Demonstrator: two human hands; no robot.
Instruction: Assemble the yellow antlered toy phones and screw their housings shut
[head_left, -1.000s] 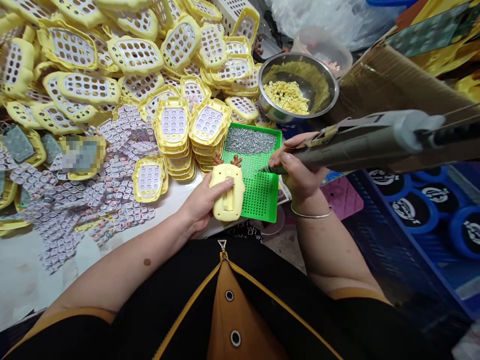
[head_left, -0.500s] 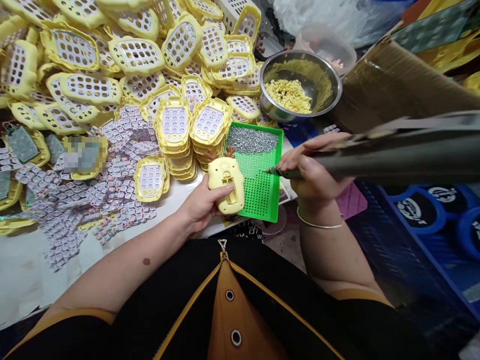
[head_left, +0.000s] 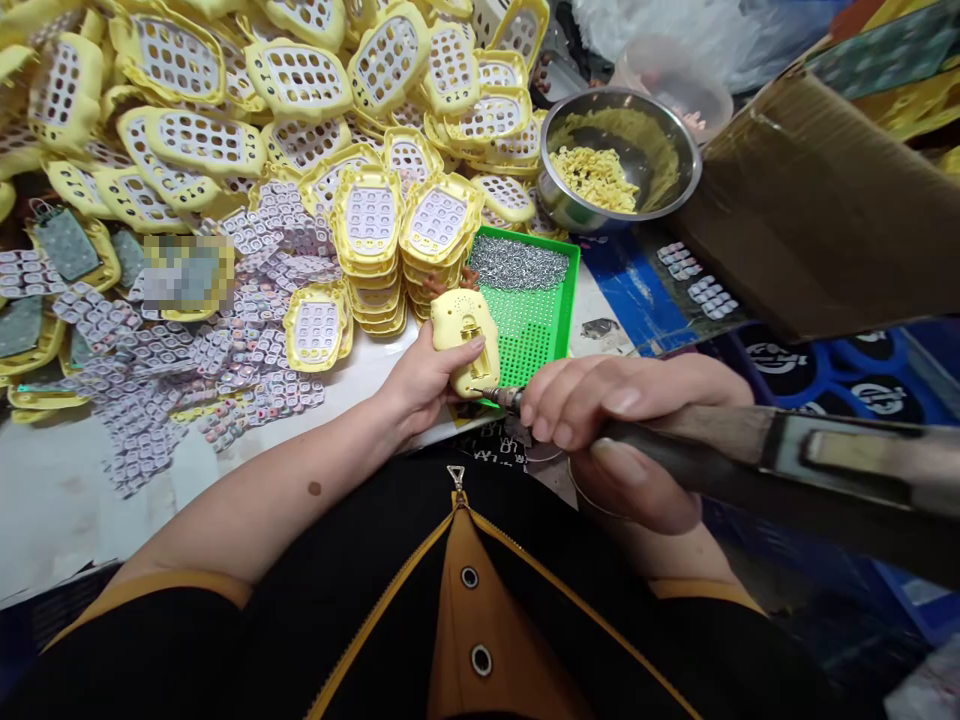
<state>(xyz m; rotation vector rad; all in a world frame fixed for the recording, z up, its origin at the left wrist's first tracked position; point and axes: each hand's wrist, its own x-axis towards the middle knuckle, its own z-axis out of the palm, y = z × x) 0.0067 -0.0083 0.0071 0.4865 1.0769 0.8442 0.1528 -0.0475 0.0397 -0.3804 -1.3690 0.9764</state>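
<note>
L grip [head_left: 426, 380] closed round toy [head_left: 453, 322] (R [head_left: 626, 392]: driver [head_left: 731, 445]).

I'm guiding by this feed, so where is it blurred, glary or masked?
Head view: the driver is smeared towards the right edge, the antlered toy sharper; the steel bowl has highlights; a pixelated patch covers part of one yellow shell; the frame's edges look stretched.

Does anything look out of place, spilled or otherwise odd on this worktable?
Nothing looks clearly damaged. The heap of keypads sprawls loosely across the table, untidy beside the neat stacks of yellow shells. Two small groups of similar pieces lie apart, right of the green tray, perhaps strays.
</note>
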